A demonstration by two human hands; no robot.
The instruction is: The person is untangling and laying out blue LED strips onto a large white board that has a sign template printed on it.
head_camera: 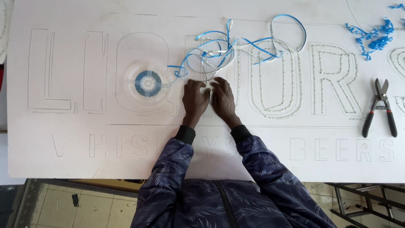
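A large white sign board [270,147] lies flat with big outlined letters cut into it. My left hand [195,99] and my right hand [222,98] rest side by side on one letter's groove, fingertips pressing a thin silvery strip [207,67] into it. A loose blue backing ribbon [253,44] curls above my hands. A clear reel [148,83] with a blue centre lies to the left of my left hand, its strip running toward my fingers. Letters to the right carry the silvery strip in their grooves.
Black-handled snips [380,107] lie on the board at the right. A heap of blue ribbon scraps [373,38] sits at the top right corner. Below the board's near edge are a tiled floor [84,207] and a dark metal frame [371,202].
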